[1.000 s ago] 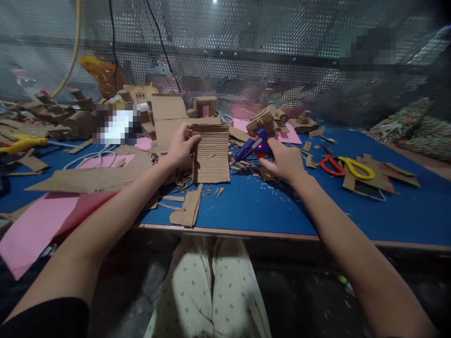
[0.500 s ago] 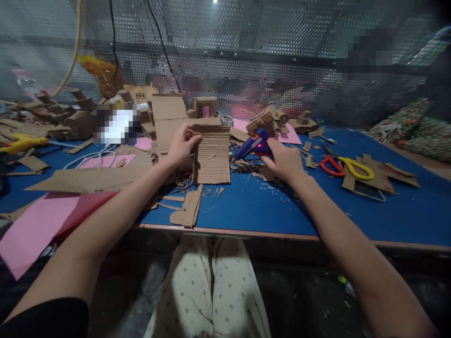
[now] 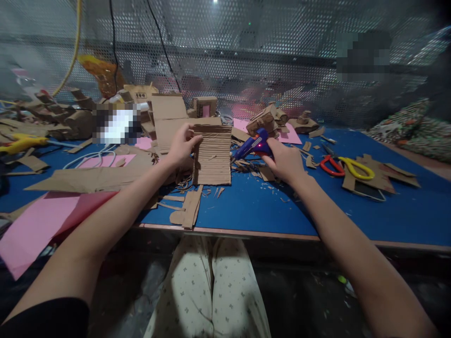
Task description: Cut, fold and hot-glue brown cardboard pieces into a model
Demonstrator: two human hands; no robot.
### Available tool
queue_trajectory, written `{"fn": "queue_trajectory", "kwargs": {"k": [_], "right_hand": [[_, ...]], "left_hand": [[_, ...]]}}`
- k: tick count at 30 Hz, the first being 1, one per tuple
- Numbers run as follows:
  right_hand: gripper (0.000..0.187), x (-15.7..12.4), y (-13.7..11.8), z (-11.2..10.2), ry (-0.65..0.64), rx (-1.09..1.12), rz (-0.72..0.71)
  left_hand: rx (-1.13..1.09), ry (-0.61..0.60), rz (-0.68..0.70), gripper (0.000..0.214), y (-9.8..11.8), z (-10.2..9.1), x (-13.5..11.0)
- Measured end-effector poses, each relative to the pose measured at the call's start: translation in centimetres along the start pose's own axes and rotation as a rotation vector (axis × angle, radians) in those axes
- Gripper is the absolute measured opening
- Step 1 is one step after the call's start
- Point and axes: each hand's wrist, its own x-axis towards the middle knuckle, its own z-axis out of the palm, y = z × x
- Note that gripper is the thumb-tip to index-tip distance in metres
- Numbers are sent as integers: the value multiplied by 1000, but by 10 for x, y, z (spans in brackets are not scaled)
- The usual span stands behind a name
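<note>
Little has shifted: the left hand (image 3: 181,146) still pinches the upright corrugated cardboard sheet (image 3: 212,155) on the blue bench (image 3: 268,206), the right hand (image 3: 283,162) stays clamped on the glue gun (image 3: 252,145) beside it

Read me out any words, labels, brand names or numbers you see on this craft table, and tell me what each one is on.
No text can be read anywhere in this view.
Glue gun, held in the right hand: no legible brand or label.
Corrugated cardboard piece, held by the left hand: plain, no print.
Scissors: no marking visible.
Two patches, one on the table and one on the mesh wall, are pixelated and unreadable.
</note>
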Motion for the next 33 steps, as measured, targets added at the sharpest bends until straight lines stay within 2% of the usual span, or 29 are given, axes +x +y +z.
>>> {"fn": "queue_trajectory", "kwargs": {"k": [8,17,25,33], "right_hand": [[41,0,0,0,-24,7,20],[47,-1,0,1,-6,3,73],[49,-1,1,5,60,14,23],[52,-2,-2,4,65,10,10]], "left_hand": [[-72,-42,-18,18,4,2,-2],[-75,-11,-40,18,7,3,-3],[-55,-26,-33,19,6,2,-3],[-37,-22,-35,18,6,2,-3]]}}
